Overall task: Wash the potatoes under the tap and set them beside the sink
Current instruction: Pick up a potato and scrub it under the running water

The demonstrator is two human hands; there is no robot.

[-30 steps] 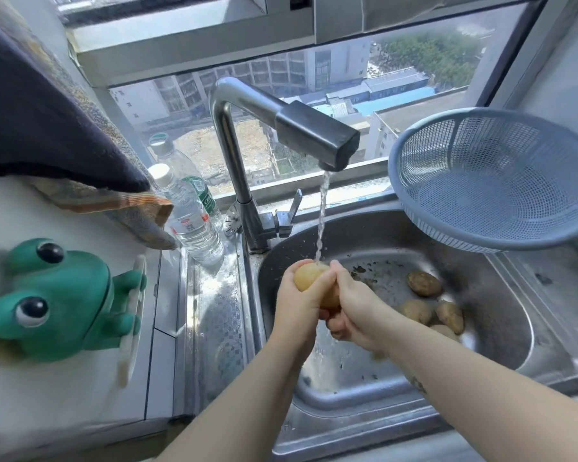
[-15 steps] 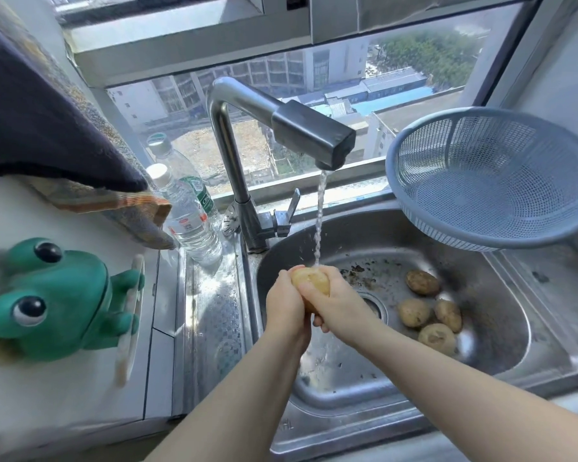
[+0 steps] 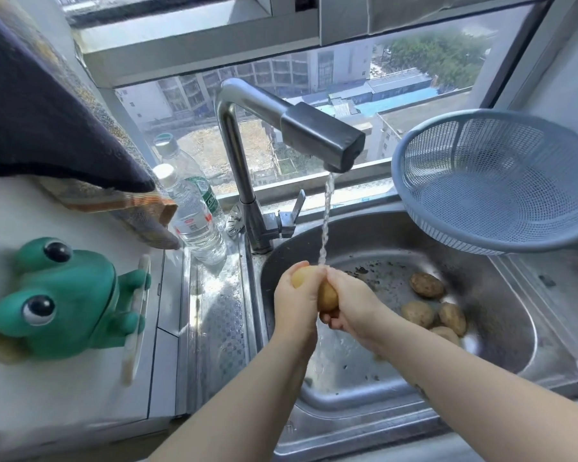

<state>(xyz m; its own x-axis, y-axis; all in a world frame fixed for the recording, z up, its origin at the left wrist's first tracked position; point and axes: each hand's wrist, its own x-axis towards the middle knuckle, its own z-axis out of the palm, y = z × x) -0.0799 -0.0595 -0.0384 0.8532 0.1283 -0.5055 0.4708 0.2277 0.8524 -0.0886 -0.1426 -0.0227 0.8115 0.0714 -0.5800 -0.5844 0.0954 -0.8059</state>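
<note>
You hold one potato (image 3: 327, 295) between both hands over the left half of the sink (image 3: 501, 295), directly under the stream (image 3: 326, 221) from the tap (image 3: 321, 138). Your left hand (image 3: 294, 305) curls round its upper, paler end. Your right hand (image 3: 351, 305) wraps the lower end from the right, with its fingers curled beneath. The potato's long axis slants from upper left, by your left thumb, down into your right palm. The water strikes the top of it, in the gap between your hands.

Four unwashed potatoes (image 3: 426, 285) lie close together on the basin floor toward the right edge, brown with dirt and well apart from your hands.

Two places lie beside the sink. The patterned draining board (image 3: 217, 311) runs along the left edge, near your left hand. The blue mesh colander (image 3: 397, 175) sits at the back right corner, beyond the unwashed potatoes, and your right hand is nearer to it. The skin that shows looks clean, so I judge the set-down is close. Whichever hand carries the potato should close round its middle, because it is wet and likely slippery.
</note>
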